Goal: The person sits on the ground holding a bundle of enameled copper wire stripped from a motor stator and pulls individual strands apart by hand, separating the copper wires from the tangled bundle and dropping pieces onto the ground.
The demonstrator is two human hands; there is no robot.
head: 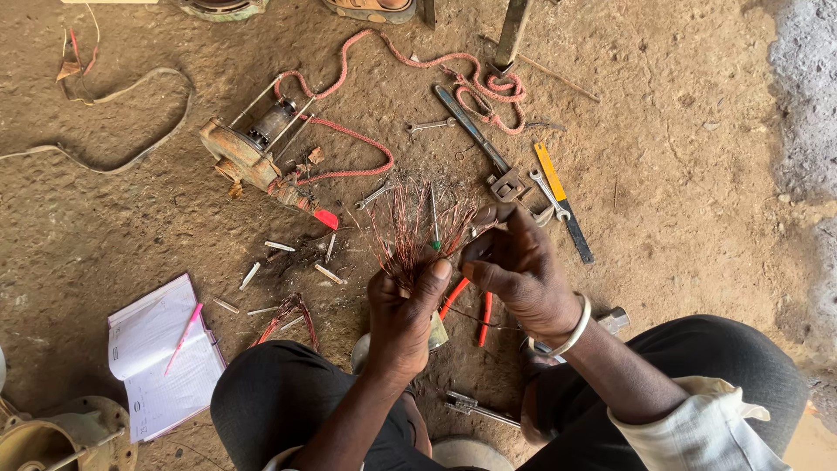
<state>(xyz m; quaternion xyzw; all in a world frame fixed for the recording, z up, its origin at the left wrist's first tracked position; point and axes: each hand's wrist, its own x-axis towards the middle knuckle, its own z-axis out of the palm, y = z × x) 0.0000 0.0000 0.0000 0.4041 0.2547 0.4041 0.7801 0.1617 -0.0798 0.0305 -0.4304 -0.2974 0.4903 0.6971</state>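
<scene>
the left hand [403, 316] is closed tight around the base of a bundle of copper winding wires [410, 228], held over the dirt floor [680, 174] between the knees, strands fanning upward. the right hand [516, 266] is pinched on a few strands at the bundle's right edge, so separating strands looks like the step in hand. pulling them free would call for a firm left grip; orange-handled pliers [471, 305] lie just beneath.

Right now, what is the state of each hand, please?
Left hand: closed around a bundle of copper wires.
Right hand: fingers pinched at the wire ends; whether it grips a strand cannot be told.
</scene>
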